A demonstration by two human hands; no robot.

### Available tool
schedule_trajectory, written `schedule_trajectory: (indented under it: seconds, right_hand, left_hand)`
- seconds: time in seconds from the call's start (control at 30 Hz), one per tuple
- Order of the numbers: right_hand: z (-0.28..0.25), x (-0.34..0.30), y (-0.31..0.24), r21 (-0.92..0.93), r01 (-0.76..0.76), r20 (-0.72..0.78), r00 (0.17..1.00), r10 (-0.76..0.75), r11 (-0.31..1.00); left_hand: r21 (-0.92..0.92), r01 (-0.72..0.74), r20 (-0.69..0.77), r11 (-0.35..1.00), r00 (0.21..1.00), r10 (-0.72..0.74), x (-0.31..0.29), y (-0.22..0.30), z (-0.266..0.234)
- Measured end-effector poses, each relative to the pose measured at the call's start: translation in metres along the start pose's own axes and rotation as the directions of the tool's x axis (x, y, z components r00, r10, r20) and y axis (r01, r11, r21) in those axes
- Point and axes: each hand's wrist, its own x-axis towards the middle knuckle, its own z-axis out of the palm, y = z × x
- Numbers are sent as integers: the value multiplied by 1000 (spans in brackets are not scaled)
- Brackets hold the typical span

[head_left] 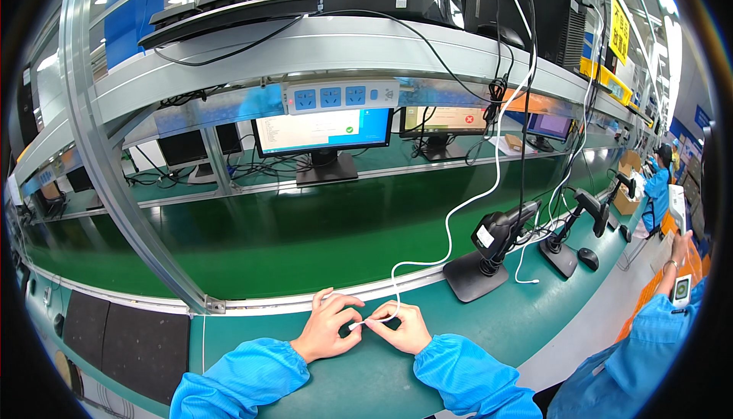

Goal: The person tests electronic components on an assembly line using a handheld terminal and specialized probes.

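Both hands meet low over the green bench, in blue sleeves. My left hand [330, 329] has its thumb and index finger pinched at the plug end of a white cable [447, 245], with the other fingers raised and curled. Close beside it, my right hand [405, 329] pinches the same cable just behind the plug. From there the cable loops up past the black handheld scanner [504, 229] on its stand and climbs over the shelf above. The exact shape of the plug tip is too small to tell.
A metal post [114, 159] rises at the left, near black mats [126, 339]. Several scanners on stands and a mouse [588, 258] line the right. A power strip [340, 97] hangs under the shelf, monitors [324, 130] behind. At far right, a co-worker's hand holds a white device [677, 207].
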Motion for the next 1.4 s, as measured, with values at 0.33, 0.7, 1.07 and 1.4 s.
schedule_trajectory:
  seconds: [0.33, 0.7, 1.07, 1.4]
  right_hand:
    - [-3, 3, -6, -18, -8, 23, 1000, 9, 1000]
    - [0, 4, 1, 64, 65, 27, 997, -67, 996]
    - [-1, 2, 2, 69, 74, -36, 997, -72, 995]
    - [1, 3, -1, 6, 81, 61, 995, -81, 997]
  left_hand:
    - [15, 6, -13, 1000, 1000, -6, 4, 0, 1]
    - [36, 32, -4, 999, 999, -32, 1, -3, 5]
    - [66, 68, -41, 996, 997, -65, 4, -2, 8]
    - [68, 35, 3, 997, 999, -35, 4, 0, 7]
